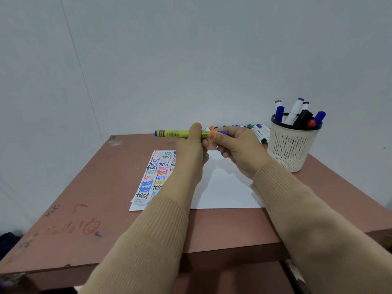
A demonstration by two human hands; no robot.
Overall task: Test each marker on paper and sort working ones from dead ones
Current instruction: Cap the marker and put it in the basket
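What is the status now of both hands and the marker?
Left hand grips yellow-green marker, level above the test paper. Right hand pinches its purple cap; on or off unclear. Nothing in the way; pen cup stands to the right.

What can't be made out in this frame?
Head view:
Whether the purple cap is on or off the yellow marker: left hand and right hand cover the joint.
Right part of the test words on the paper: left sleeve hides them.
Loose markers by the wall: small, partly behind the right hand, uncountable.
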